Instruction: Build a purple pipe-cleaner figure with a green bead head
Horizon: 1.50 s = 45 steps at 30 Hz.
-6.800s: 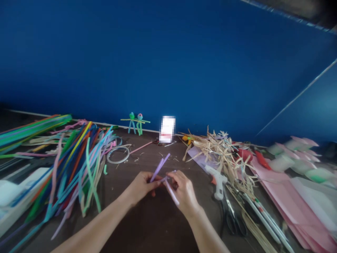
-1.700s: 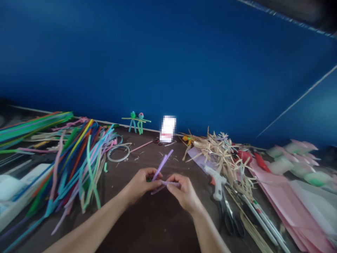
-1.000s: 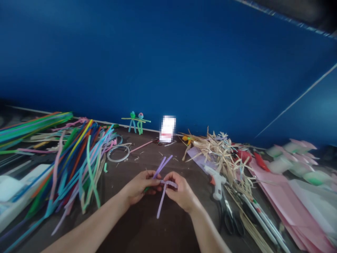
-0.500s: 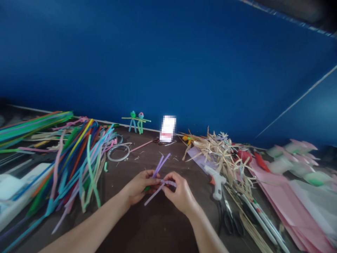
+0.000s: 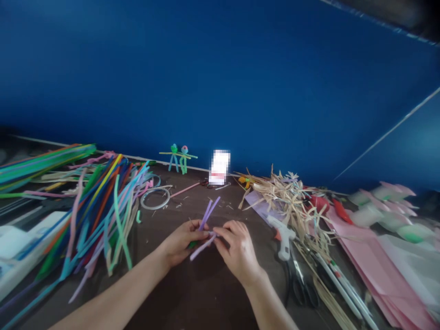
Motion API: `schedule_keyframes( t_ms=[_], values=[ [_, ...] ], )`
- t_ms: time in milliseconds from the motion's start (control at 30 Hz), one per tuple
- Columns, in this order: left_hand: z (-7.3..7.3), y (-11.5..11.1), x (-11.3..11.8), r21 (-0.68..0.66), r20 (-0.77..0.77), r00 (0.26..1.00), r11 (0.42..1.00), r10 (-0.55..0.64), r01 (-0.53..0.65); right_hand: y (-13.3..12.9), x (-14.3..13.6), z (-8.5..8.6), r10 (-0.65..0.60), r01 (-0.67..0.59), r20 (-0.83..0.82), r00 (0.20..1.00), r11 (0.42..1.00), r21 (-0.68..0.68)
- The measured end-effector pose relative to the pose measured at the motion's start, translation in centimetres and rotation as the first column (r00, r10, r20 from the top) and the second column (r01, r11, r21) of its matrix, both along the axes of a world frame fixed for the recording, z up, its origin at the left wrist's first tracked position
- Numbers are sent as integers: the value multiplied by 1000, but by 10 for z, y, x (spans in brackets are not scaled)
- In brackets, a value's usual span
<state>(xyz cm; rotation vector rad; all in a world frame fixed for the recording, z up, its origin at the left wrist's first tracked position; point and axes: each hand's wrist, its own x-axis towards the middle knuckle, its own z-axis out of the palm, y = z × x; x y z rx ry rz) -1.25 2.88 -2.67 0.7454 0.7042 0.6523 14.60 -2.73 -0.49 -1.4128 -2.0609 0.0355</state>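
Note:
Low over the dark table, my left hand (image 5: 184,242) pinches a bundle of purple pipe cleaners (image 5: 208,214). Two straight strands rise above its fingers, and another slants down toward the lower left. A bit of green shows under the left fingers. My right hand (image 5: 237,245) is closed at the same purple bundle, its thumb and fingertips at the right end of it, close to the left fingertips. The exact join between the strands is hidden by the fingers.
Colourful pipe cleaners (image 5: 99,206) heap at the left, near a clear ring (image 5: 155,199). Two small figures (image 5: 178,158) and a bright blurred screen (image 5: 219,167) stand by the blue wall. Rightward lie dried strips (image 5: 292,197), a glue gun (image 5: 283,238), scissors (image 5: 302,284) and pink sheets (image 5: 371,270).
My right hand has turned, its fingers now reaching over the purple strands. The coiled purple piece that stuck out between its fingers no longer shows. The left hand has barely moved.

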Motion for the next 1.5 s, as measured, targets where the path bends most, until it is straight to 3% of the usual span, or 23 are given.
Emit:
schedule_keyframes(
  t_ms=[200, 367, 600, 767, 833, 967, 1033, 1267, 1500],
  values=[
    [0, -2, 2, 71, -74, 997, 997, 9, -4, -1, -3, -3, -16, 13, -126, 992, 1000, -24],
    [-1, -3, 3, 213, -179, 982, 977, 53, -14, 2, -5, -10, -60, 10, -366, 929, 991, -135],
    [4, -4, 2, 516, -351, 934, 847, 73, 127, 10, 1, -18, -185, -6, -532, 826, 942, -336],
    [6, -3, 1, 578, -372, 922, 804, 110, 137, 12, 0, -24, -228, -71, -681, 696, 922, -381],
    [5, -2, 1, 572, -370, 922, 810, 117, 127, 10, 0, -21, -199, -36, -635, 746, 941, -337],
    [1, -1, 2, 550, -309, 944, 831, 115, 79, 3, -3, -10, -117, 41, -389, 914, 979, -198],
    [0, -1, 2, 529, -285, 951, 847, 118, 53, 0, -4, -5, -113, 73, -288, 951, 987, -144],
    [1, -1, 2, 494, -285, 947, 869, 149, 12, -3, -4, -3, -95, 85, -135, 986, 993, -77],
    [4, 2, -1, 552, -290, 948, 832, 128, 57, 0, -5, -5, -60, 43, -159, 985, 993, -106]
  ],
)
